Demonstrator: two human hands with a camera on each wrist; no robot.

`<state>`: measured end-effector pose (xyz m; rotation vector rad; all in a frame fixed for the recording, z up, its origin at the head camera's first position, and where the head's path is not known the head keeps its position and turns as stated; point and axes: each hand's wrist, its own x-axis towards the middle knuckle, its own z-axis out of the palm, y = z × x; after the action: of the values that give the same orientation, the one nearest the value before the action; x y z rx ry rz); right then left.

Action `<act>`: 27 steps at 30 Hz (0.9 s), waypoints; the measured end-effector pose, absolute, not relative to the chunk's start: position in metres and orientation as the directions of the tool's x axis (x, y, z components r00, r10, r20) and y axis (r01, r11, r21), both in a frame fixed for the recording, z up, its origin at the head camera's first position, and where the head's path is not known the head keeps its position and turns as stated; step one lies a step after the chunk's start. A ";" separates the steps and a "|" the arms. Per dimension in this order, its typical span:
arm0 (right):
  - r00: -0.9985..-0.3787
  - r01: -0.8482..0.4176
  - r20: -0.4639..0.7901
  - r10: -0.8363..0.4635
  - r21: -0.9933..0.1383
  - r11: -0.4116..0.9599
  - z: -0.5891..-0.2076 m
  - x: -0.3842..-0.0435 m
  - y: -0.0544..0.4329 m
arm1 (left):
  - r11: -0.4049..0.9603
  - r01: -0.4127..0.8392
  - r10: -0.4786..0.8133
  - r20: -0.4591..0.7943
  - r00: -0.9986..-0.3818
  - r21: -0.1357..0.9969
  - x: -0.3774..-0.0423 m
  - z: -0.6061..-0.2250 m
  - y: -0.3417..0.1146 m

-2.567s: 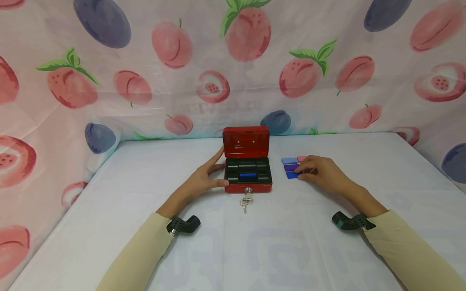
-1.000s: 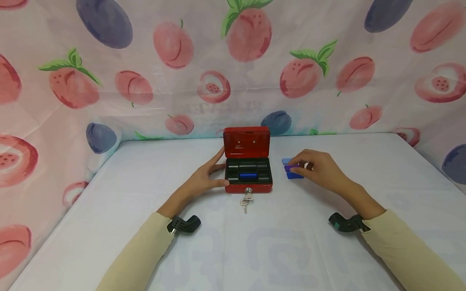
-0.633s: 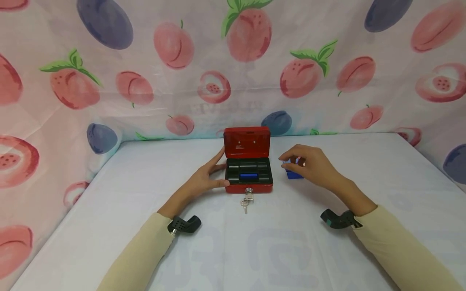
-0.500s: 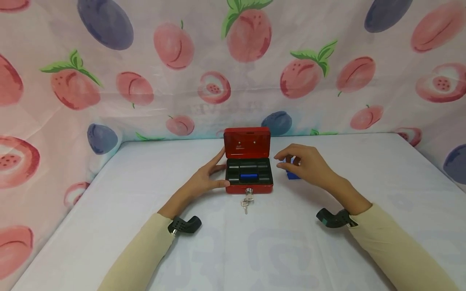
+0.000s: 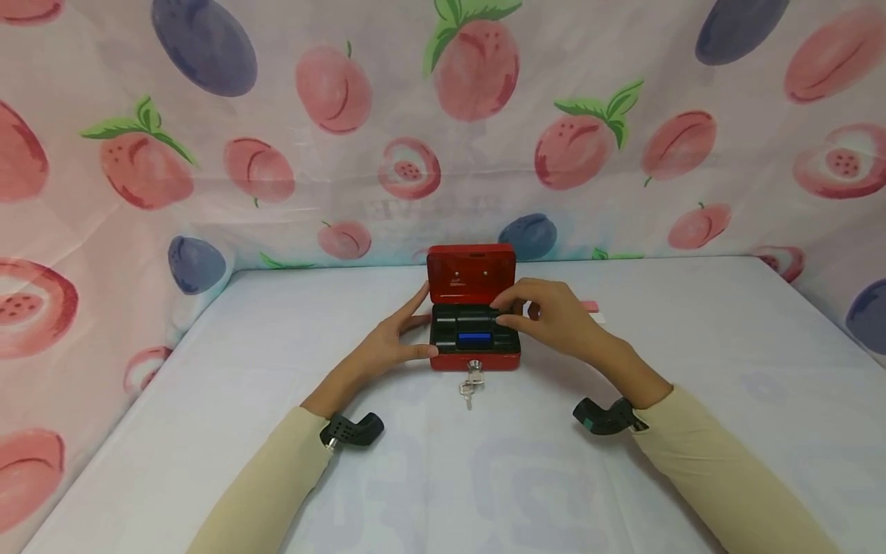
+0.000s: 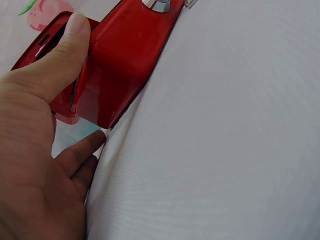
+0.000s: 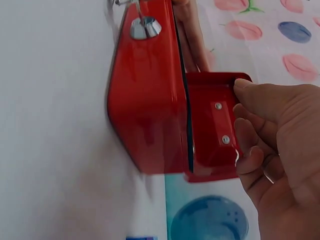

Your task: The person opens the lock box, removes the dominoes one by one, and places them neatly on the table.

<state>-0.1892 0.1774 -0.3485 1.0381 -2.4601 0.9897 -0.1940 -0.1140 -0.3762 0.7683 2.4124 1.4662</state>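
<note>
A small red cash box (image 5: 494, 362) stands on the white cloth with its lid (image 5: 471, 277) up. Inside sits a black tray (image 5: 444, 344) holding one bright blue tile (image 5: 474, 336) in the front middle compartment. My left hand (image 5: 388, 342) braces the box's left side, thumb on the front corner's rim, as the left wrist view also shows, and straight index finger up by the lid. Over the tray's right back part is my right hand (image 5: 554, 315), its thumb and index tips close together. I cannot tell whether something thin is between them. Keys (image 5: 467, 394) hang from the front lock.
A pink tile (image 5: 590, 305) and a whitish tile (image 5: 599, 317) show just beyond the right hand, which hides the tiles beside them. A blue tile (image 7: 141, 238) peeks in at the bottom of the right wrist view. A fruit-print cloth (image 5: 277, 92) rises behind the table.
My right hand has moved left from the tiles on the cloth to above the tray. My left hand and the box keep their places.
</note>
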 end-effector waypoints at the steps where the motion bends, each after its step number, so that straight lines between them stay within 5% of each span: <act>1: -0.697 -0.717 0.494 -0.520 -0.485 0.500 -0.348 -0.189 0.175 | 0.371 0.320 0.532 0.083 -0.843 0.872 -0.197 -0.380 -0.115; 27: -0.732 -0.675 0.371 -0.572 -0.508 0.535 -0.358 -0.185 0.151 | 0.391 0.349 0.519 0.109 -0.848 0.852 -0.206 -0.394 -0.118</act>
<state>-0.1850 0.1507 -0.3581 1.0684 -2.6099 0.9689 -0.2061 -0.1181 -0.3943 0.7791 2.4692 1.4465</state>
